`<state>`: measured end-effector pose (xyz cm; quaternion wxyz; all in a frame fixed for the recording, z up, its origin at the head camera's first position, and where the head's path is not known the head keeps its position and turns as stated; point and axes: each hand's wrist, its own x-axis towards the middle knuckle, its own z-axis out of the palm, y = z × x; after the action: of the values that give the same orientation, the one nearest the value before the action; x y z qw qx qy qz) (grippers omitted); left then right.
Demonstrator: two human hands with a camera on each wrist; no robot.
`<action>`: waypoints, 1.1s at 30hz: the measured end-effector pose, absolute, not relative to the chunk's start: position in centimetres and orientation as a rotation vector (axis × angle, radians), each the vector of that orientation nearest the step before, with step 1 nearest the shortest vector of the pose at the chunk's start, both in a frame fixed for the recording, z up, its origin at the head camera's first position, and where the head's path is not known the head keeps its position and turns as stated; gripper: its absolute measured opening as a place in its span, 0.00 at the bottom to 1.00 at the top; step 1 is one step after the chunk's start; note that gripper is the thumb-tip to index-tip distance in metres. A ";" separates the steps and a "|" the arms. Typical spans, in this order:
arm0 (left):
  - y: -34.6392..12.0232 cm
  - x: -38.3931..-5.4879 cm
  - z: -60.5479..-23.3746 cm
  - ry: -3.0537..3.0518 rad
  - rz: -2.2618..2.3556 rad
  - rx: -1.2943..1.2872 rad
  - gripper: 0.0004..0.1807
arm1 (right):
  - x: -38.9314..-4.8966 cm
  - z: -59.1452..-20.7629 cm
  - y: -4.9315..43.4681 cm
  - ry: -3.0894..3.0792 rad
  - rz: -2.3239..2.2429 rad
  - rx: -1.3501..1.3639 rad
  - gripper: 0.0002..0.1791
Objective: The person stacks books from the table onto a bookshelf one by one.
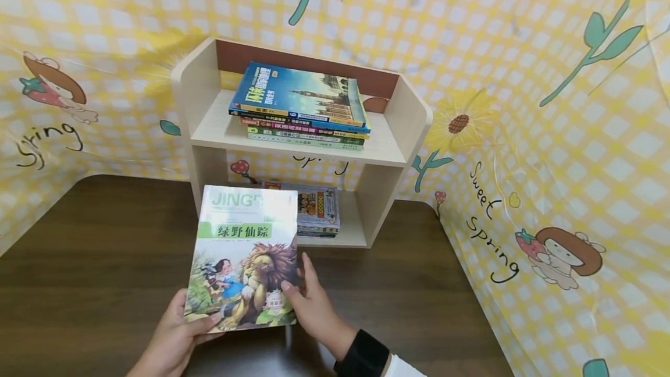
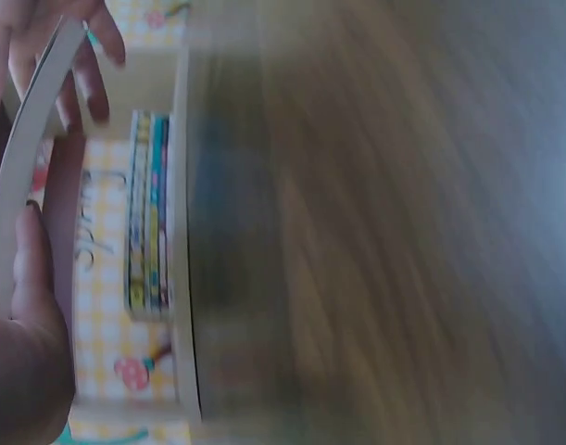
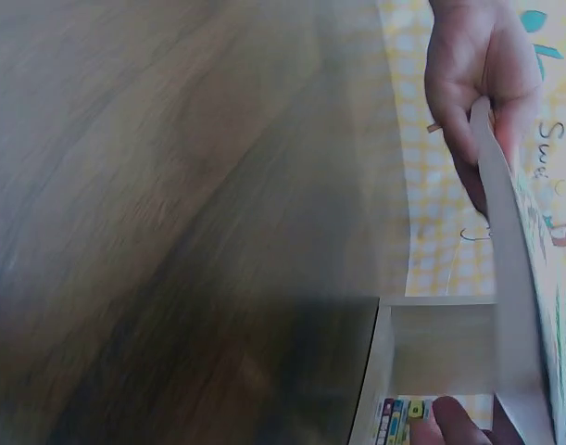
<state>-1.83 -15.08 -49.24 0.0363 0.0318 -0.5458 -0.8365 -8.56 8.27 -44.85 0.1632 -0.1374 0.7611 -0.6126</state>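
A paperback storybook (image 1: 243, 260), its cover showing a lion and a girl in a blue dress, is held up face toward me in the head view. The left hand (image 1: 180, 330) grips its lower left corner, thumb over the cover and fingers underneath. On the right edge, the right hand (image 1: 316, 307) holds the book with its thumb on the front and fingers behind. Seen edge-on in the right wrist view, the book (image 3: 514, 269) is pinched at its far end by the left hand (image 3: 486, 74). The right hand's fingertips (image 3: 449, 422) show low in that view.
Behind the book stands a two-tier cream bookshelf (image 1: 298, 152) on the dark wooden table (image 1: 419, 301). Several stacked books (image 1: 303, 103) lie on its upper shelf. Another stack (image 1: 319, 208) on the lower shelf is partly hidden. Yellow checked cloth (image 1: 471, 34) covers the surrounding walls.
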 end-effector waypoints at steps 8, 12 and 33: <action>-12.4 -2.9 -47.3 -1.846 -2.522 0.351 0.27 | -9.5 -45.3 7.5 2.095 -2.034 -0.240 0.34; -11.3 -3.2 -46.9 -1.841 -2.543 0.416 0.27 | -10.2 -45.3 8.0 2.120 -2.087 -0.189 0.32; -15.3 -5.3 -46.4 -2.284 -2.439 0.269 0.31 | -12.7 -43.3 12.7 1.903 -1.953 -0.229 0.29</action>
<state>-5.30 -15.27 -46.44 -0.1052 0.0797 -0.6775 -0.7236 -12.72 12.70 -43.27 0.2014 -0.0821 0.6811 -0.6991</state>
